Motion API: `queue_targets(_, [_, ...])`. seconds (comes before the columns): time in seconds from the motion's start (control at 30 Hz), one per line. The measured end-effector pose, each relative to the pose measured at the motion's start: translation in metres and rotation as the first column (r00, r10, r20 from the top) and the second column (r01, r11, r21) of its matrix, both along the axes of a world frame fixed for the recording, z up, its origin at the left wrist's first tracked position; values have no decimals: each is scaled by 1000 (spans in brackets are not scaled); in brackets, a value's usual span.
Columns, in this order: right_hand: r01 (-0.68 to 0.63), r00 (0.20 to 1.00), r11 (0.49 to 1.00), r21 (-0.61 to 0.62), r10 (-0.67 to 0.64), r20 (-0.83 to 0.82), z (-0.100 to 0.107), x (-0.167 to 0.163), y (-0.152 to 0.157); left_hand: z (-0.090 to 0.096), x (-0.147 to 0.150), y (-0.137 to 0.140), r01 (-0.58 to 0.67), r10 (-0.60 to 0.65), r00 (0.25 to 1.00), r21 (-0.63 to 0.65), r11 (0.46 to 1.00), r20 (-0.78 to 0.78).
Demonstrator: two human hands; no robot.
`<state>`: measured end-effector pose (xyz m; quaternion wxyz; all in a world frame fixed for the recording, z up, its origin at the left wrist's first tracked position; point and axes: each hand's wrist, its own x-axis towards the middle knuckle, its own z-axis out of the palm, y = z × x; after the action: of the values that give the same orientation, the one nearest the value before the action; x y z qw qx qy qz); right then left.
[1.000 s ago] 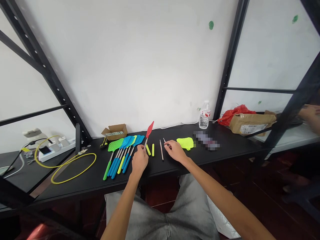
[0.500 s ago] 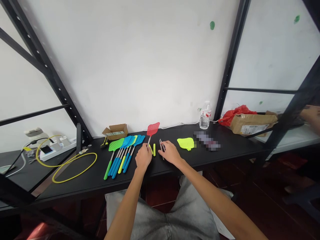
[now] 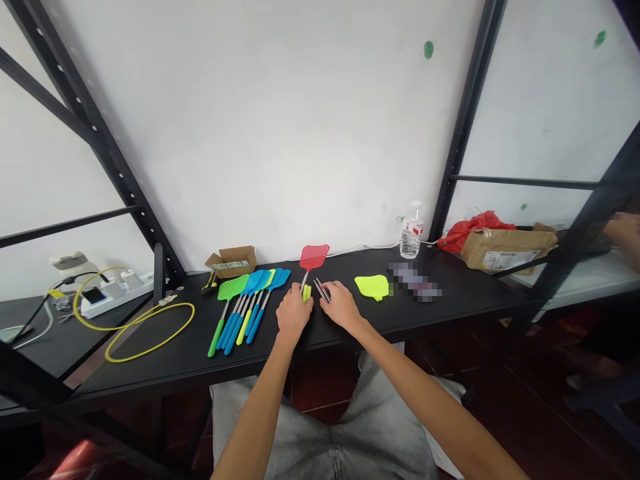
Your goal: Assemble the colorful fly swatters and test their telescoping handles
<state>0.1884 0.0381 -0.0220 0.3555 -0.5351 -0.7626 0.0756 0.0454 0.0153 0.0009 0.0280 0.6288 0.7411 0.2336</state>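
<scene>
My left hand (image 3: 294, 311) is closed around the thin metal shaft of a red fly swatter (image 3: 315, 257), whose head points up and away from me. Yellow-green handles (image 3: 307, 293) lie right against its fingers, partly covered by them. Just to the right, my right hand (image 3: 342, 305) has its fingers closed on several slim metal rods (image 3: 320, 289) at the tabletop; their lower ends are hidden. Further right lies a loose yellow-green swatter head (image 3: 371, 287). Left of my hands, assembled fly swatters (image 3: 244, 317) in green, blue and yellow-green lie side by side, handles toward me.
On the black table (image 3: 165, 370) are a looped yellow cable (image 3: 193, 320) and a small open carton (image 3: 231, 262). A water bottle (image 3: 411, 232) stands by the wall, near a blurred-out item (image 3: 415, 280). A cardboard box (image 3: 510, 249) and red plastic bag (image 3: 475, 227) sit right, beyond black rack posts.
My left hand has moved slightly right with the red fly swatter, coming over the yellow-green handles. My right hand has stayed at the metal rods, which now lean more to the left.
</scene>
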Motion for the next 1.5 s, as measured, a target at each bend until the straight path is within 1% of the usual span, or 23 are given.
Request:
queue_targets(0.23, [10, 996, 1000, 0, -10, -93, 1, 0, 2, 1, -2, -1, 1, -2, 1000, 16, 1000, 27])
queue_targets(0.53, [-3, 966, 1000, -20, -2, -260, 0, 5, 10, -1, -10, 1, -21, 11, 991, 76, 997, 136])
queue_targets(0.77, [-18, 945, 997, -77, -8, -326, 3, 7, 12, -1, -15, 3, -24, -18, 979, 207, 978, 201])
queue_targets(0.87, [-34, 939, 995, -97, -2, -344, 5, 8, 12, 1, -16, 3, -5, -58, 974, 279, 960, 220])
queue_targets(0.97, [-28, 935, 995, -98, -8, -355, 5, 8, 12, 2, -15, 4, 14, -93, 969, 324, 946, 230])
queue_targets(1.23, [-13, 918, 995, -102, -28, -395, 4, 7, 15, -3, -15, 4, 11, -104, 960, 338, 941, 259])
queue_targets(1.37, [-12, 902, 994, -111, -37, -431, 3, 9, 14, -1, -14, 3, 11, -107, 959, 345, 938, 262])
queue_targets(1.43, [-10, 879, 996, -92, -35, -475, 5, 10, 13, 4, -11, 0, 9, -103, 961, 344, 939, 257])
queue_targets(1.5, [-46, 831, 998, -53, 9, -557, 11, 9, 11, 10, -4, -6, 16, -104, 964, 335, 942, 246])
